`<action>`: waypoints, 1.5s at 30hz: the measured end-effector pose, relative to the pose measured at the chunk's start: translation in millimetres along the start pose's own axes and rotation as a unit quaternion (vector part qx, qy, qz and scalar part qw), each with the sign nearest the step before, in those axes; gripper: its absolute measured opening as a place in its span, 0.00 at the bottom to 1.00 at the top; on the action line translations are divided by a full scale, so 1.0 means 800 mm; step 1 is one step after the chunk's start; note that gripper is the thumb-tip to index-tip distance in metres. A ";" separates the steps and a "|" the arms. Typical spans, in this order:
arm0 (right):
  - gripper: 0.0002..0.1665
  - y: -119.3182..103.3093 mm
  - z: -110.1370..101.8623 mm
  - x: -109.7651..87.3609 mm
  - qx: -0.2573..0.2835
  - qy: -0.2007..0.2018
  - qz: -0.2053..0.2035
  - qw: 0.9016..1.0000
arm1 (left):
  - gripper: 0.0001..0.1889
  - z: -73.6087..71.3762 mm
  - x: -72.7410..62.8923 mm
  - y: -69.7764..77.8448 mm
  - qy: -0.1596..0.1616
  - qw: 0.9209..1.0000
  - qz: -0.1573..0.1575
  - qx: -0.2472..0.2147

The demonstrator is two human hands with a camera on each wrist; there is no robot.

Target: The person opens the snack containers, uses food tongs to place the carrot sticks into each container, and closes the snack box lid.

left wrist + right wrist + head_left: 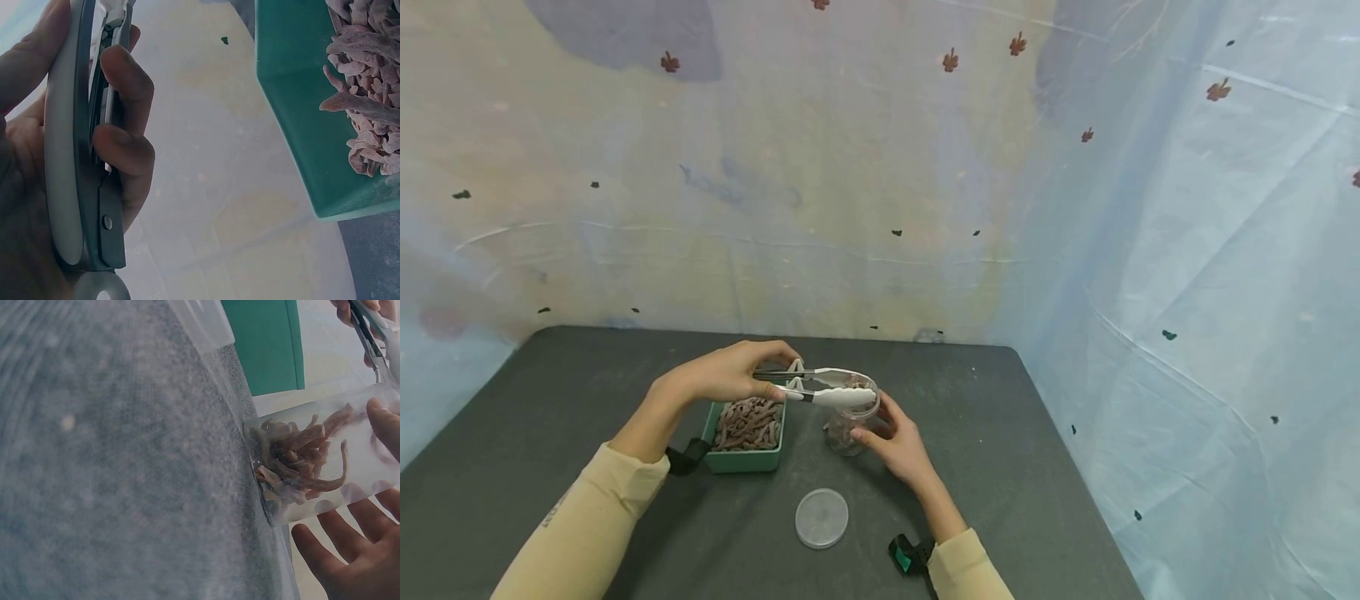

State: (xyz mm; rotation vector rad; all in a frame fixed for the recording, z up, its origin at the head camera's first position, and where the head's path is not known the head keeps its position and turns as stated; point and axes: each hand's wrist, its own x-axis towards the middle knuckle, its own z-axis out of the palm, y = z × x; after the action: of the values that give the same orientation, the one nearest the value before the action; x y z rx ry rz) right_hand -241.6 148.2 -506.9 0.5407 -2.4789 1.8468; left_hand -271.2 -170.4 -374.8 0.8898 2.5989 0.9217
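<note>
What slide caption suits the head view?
Left hand holding white-tipped tongs at the mouth of a clear jar in the right hand, near a green tub of brown strips and a round lid.

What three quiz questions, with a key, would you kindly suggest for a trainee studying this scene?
1. Multiple choice: what does the left hand hold?
a) a spoon
b) tongs
c) a knife

2. True or false: the right hand grips the clear jar while the round lid lies on the dark table.

3. Fill the gap: in the head view, the green container stands to the ____ of the jar.

Key: 1 b; 2 true; 3 left.
</note>
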 end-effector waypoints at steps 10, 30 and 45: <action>0.45 0.005 0.001 0.000 -0.001 0.005 -0.005 1.000 | 0.27 -0.001 -0.004 -0.002 0.013 1.000 0.005 0.000; 0.43 -0.042 -0.004 -0.011 0.029 -0.024 -0.022 0.999 | 0.29 -0.023 -0.051 -0.015 0.048 0.999 -0.021 0.006; 0.44 0.008 0.002 0.001 0.042 -0.007 -0.020 0.999 | 0.29 -0.047 -0.095 -0.033 0.031 0.995 -0.048 0.076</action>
State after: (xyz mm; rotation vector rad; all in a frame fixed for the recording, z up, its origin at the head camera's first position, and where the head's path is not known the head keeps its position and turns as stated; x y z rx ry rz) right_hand -244.1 147.7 -513.2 0.6044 -2.3897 1.9463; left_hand -239.0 -252.1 -360.7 0.7762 2.7690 0.7453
